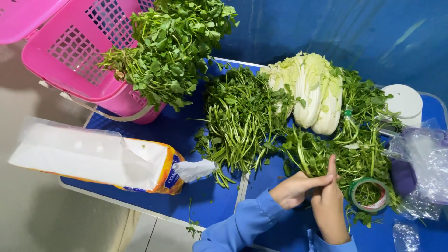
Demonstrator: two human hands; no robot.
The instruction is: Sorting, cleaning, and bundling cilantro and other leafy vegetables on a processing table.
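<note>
**A:** What are the two hands doing?

**B:** They are meeting at the near edge of the blue table [154, 196], right of the middle. The left hand [295, 190] is coming in from the left in a blue sleeve [242, 226], and its fingers are closing around a thin bunch of green stems [311, 161]. The right hand [329, 205] is standing upright just beside it, fingers pressed together and pointing far, touching the left fingertips. Whether the right hand is actually pinching a stem, I cannot tell; the left hand is covering that spot.

**A:** Where are the stems lying?

**B:** They are trailing from the hands toward the far side, joining the loose greens [242, 116] that are spreading across the middle of the table.

**A:** What is sitting around them?

**B:** A roll of green tape [369, 194] is lying flat just to the right of the right hand, on top of some leaves. A pale cabbage [310, 88] is resting on the greens farther back. A pink basket [74, 56] is tipping at the far left with a leafy bunch [172, 46] spilling out of it. A long bag of white wrapping [93, 158] is lying at the near left, hanging over the table edge. Crumpled clear plastic [422, 163] is sitting at the right, with a white round lid [407, 102] behind it.
</note>
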